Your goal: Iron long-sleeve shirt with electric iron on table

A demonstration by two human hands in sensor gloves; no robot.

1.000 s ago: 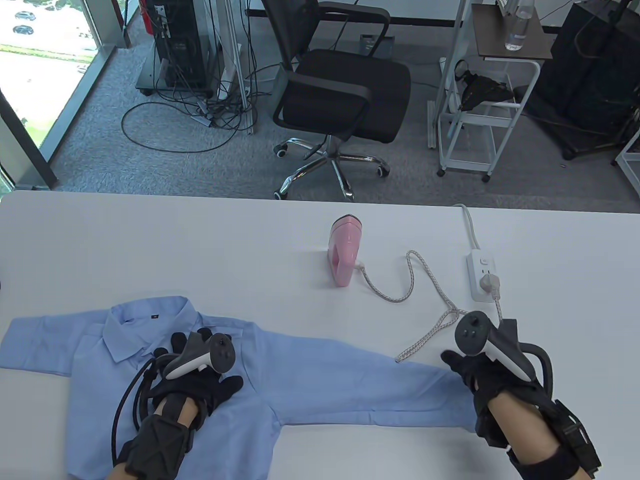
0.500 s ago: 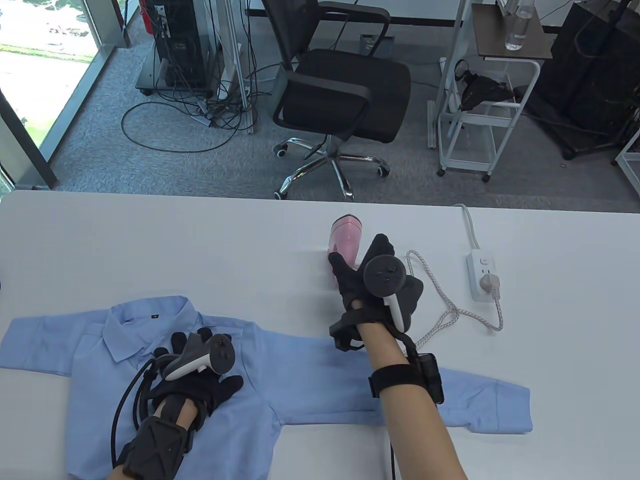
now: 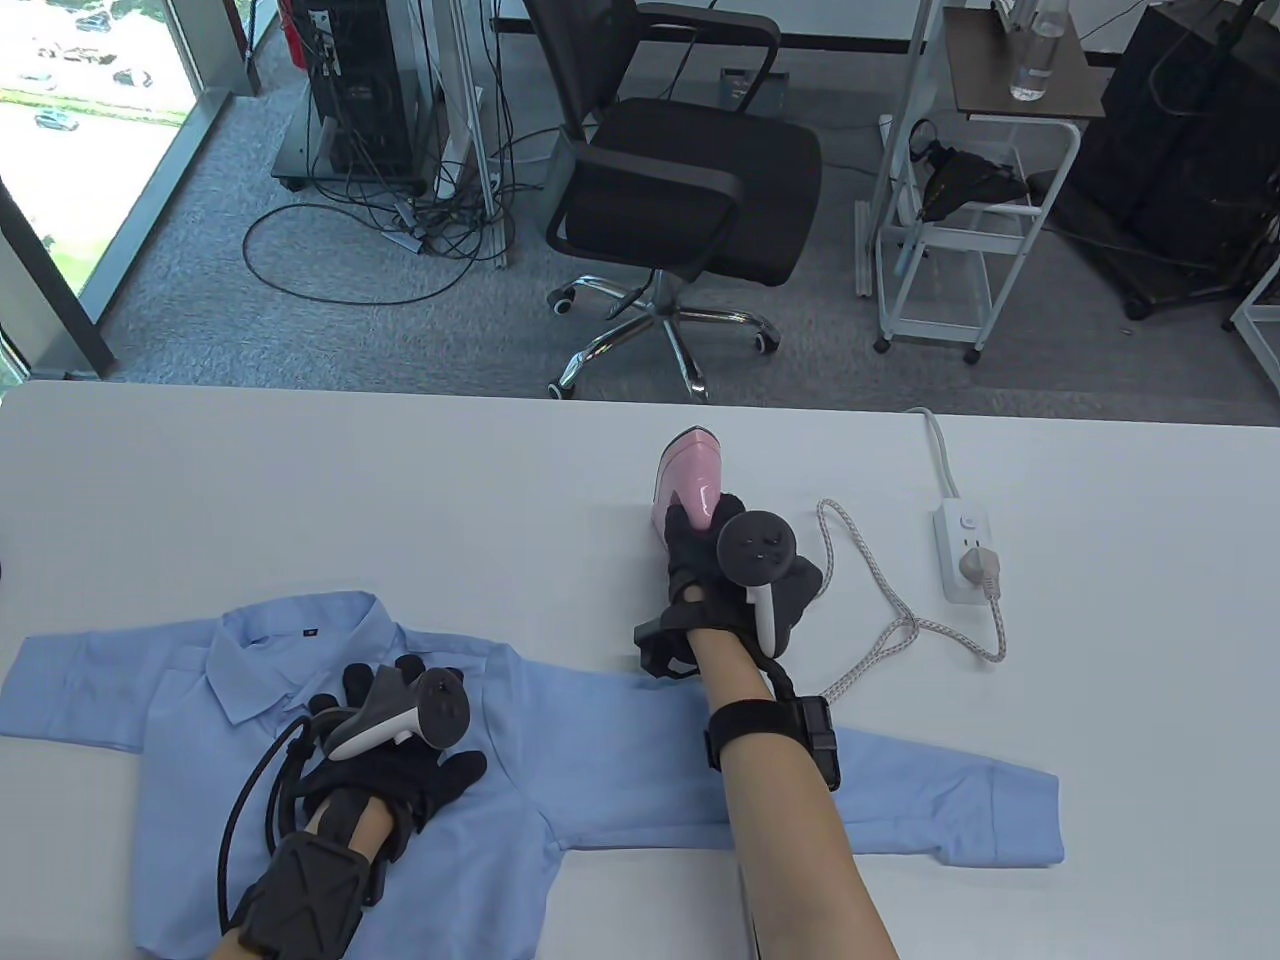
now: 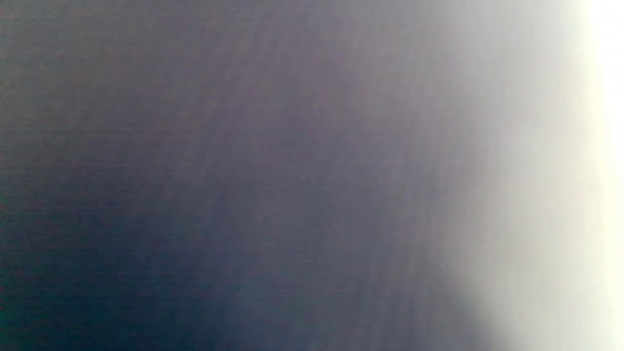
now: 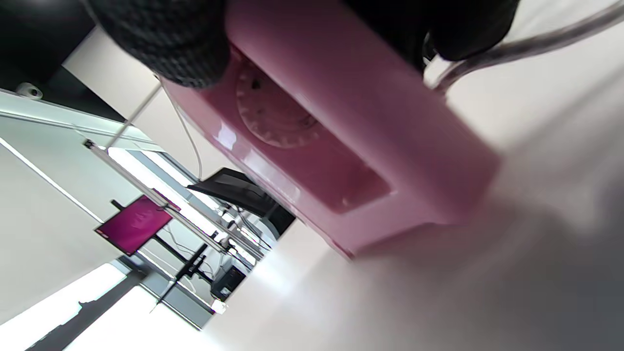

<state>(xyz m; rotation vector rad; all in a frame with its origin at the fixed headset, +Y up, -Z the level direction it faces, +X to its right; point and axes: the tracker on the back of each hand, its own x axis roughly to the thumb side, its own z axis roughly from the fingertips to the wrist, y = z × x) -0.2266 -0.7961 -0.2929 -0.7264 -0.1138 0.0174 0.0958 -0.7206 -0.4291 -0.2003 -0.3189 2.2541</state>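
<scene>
A light blue long-sleeve shirt [image 3: 640,770] lies flat on the white table [image 3: 300,490], collar to the left, one sleeve stretched right. My left hand [image 3: 400,740] rests flat on the shirt's chest below the collar. A pink electric iron [image 3: 688,470] stands on its heel at mid-table. My right hand [image 3: 715,545] grips the iron's handle; in the right wrist view my gloved fingers [image 5: 165,44] wrap the pink body [image 5: 351,146], whose heel sits on the table. The left wrist view is only a dark blur.
The iron's braided cord [image 3: 880,610] loops right to a white power strip [image 3: 965,550] near the table's right side. An office chair [image 3: 680,190] and a white cart [image 3: 960,200] stand beyond the far edge.
My right hand left the sleeve's cuff at the right, reached to the iron and closed around its handle. The iron still stands in place. The left hand has not moved.
</scene>
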